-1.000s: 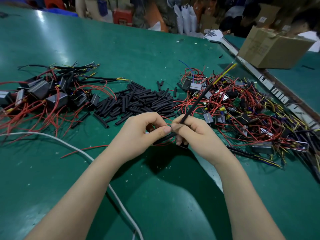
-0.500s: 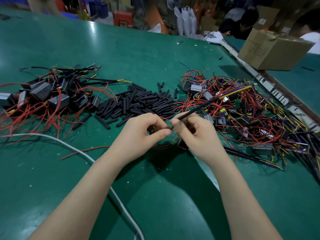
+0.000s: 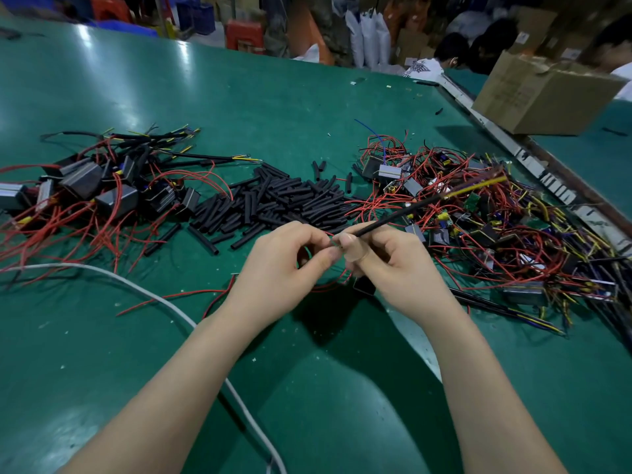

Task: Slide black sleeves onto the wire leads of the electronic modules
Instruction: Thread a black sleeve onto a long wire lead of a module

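The sleeve (image 3: 403, 212), on a lead with yellow tips, lies over the table (image 3: 273, 97) near centre, long axis aimed toward 2 o'clock. The right hand (image 3: 386, 265) pinches its near end; the left hand (image 3: 284, 265) pinches close against it, on what cannot be told. Loose sleeves (image 3: 273, 203) lie at 11 o'clock, unsleeved modules (image 3: 496, 234) at 3, finished ones (image 3: 85, 186) at 9. The held module (image 3: 364, 285) is mostly hidden under the right hand.

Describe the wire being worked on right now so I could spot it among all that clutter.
Start at the green table and find the two hands meeting at its middle. From the right hand a sleeved lead rises toward the right-hand heap of modules. Unlike the loose red wires around it, it is straight, black-covered, lifted off the table and yellow-tipped.
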